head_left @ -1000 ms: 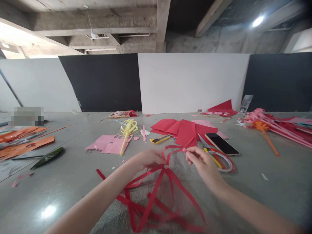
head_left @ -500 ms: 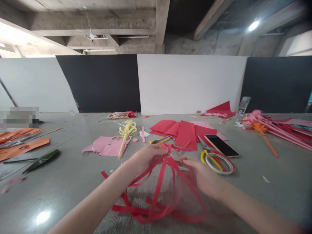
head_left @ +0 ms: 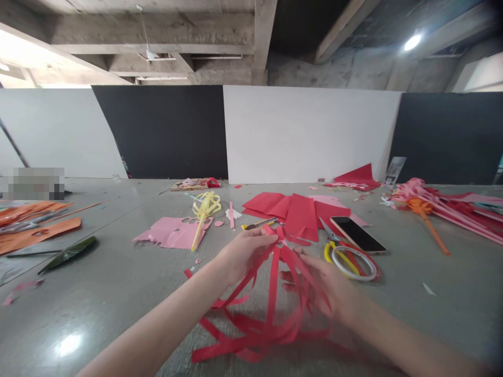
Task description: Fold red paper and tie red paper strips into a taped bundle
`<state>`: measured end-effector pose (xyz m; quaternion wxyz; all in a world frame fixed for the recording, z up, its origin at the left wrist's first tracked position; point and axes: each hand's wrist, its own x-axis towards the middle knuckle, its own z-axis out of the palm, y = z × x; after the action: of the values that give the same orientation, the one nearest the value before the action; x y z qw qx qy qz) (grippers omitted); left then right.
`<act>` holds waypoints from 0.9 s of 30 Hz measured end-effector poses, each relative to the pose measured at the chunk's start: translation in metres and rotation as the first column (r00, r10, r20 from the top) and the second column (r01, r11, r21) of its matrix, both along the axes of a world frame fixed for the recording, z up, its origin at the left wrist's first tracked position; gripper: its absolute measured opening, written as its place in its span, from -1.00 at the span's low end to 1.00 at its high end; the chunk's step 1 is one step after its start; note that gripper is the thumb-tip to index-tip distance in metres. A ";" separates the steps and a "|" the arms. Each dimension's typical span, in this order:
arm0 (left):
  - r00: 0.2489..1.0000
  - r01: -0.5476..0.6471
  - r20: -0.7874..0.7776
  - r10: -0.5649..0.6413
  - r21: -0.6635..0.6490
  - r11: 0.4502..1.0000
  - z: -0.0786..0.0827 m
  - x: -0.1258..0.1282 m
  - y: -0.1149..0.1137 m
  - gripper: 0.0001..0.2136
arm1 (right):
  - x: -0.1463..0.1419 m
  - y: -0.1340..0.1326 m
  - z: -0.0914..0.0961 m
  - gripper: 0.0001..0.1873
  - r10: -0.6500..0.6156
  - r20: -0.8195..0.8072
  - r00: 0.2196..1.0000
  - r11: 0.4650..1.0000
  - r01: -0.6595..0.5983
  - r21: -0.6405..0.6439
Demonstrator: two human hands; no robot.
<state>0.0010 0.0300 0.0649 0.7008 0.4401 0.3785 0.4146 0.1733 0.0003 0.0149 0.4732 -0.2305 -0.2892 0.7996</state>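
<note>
Red paper strips [head_left: 273, 293] joined at the top hang down and spread in loops and loose ends over the grey tabletop. My left hand [head_left: 245, 251] is closed, pinching the joined top of the strips between thumb and fingers. On the other side, my right hand [head_left: 326, 280] has its thumb on the strips and its fingers behind them, partly hidden and a little blurred. Just beyond my hands lie folded red paper sheets [head_left: 301, 214] and a yellow utility knife [head_left: 257, 224].
To the right lie scissors [head_left: 334, 238], a white tape roll [head_left: 334, 255] and a phone [head_left: 357, 234]. A yellow paper-strip ball on a stick [head_left: 206, 205] rests by cut pink paper [head_left: 171, 233]. Orange paper [head_left: 51, 233] and a green leaf shape [head_left: 70, 255] lie left; pink strips [head_left: 440, 201] far right.
The red strips have shifted slightly right, with my left hand moving the same way. My right hand's fingers have moved from the top edge to behind the hanging strips.
</note>
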 end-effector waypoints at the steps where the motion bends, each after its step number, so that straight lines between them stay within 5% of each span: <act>1: 1.000 -0.008 0.005 0.008 0.001 1.000 0.000 0.000 0.000 -0.91 | 0.000 0.000 0.000 -0.94 -0.018 -0.009 1.000 1.000 0.018 0.006; 10: 0.999 -0.027 0.039 0.027 -0.014 1.000 -0.004 0.000 0.002 -0.88 | -0.004 0.000 -0.004 -0.96 -0.136 -0.030 0.990 0.991 0.137 0.011; 27: 0.989 -0.109 0.104 0.108 0.003 0.994 0.011 -0.011 0.004 -0.92 | -0.004 0.003 -0.006 -0.93 -0.111 -0.027 0.993 0.994 0.111 0.000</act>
<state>-0.0096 0.0340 0.0763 0.6940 0.3998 0.3632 0.4761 0.1690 0.0030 0.0089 0.5208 -0.2353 -0.2700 0.7749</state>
